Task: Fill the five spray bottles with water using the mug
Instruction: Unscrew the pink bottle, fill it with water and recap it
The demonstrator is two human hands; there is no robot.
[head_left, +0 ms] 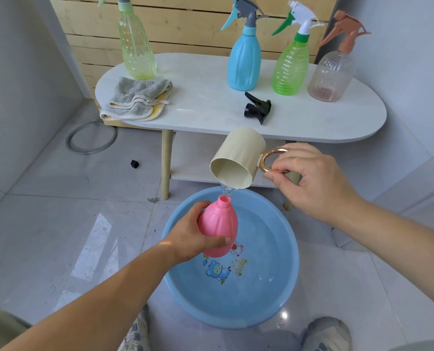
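My left hand (190, 234) grips a pink bottle (219, 224) with no cap, held above the blue basin (284, 295) of water. My right hand (309, 178) pinches the gold ring handle of a cream mug (236, 160). The mug is tipped and a thin stream of water runs from its rim into the pink bottle's neck. On the white table (210, 102) stand a pale green spray bottle (136, 49), a blue one (243, 62), a bright green one (290, 67) and a clear pinkish one (332, 74), all capped. A black spray head (257, 110) lies loose on the table.
A grey and yellow cloth (137, 100) lies folded at the table's left end. A grey ring (91, 138) and a small black cap (134, 163) lie on the tiled floor. My shoes (327, 335) are by the basin. A wooden slat wall backs the table.
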